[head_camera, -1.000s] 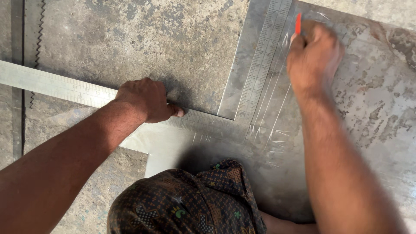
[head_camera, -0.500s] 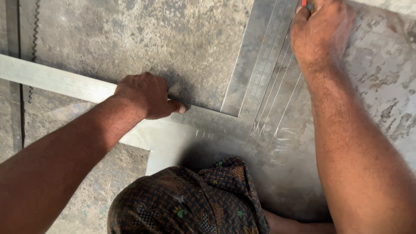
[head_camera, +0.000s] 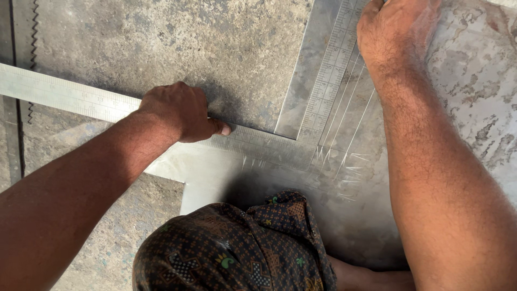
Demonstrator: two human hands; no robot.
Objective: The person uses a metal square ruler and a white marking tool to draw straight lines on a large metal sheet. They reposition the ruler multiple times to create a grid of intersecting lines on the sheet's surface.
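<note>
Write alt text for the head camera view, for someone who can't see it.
Seen from above, a person's left hand presses a large steel framing square flat on a scratched metal sheet, while the right hand rests at the top beside the square's upright arm. Patterned dark cloth over the person's knee fills the bottom, on a concrete floor.

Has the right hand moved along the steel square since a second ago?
Yes. The right hand has slid up the steel square, away from its corner; the left hand stays put.

1. I see a rough grey concrete floor (head_camera: 161, 48) carrying everything.
2. A scratched metal sheet (head_camera: 463, 108) lies flat on it.
3. A steel framing square (head_camera: 280, 141) rests across the floor and sheet.
</note>
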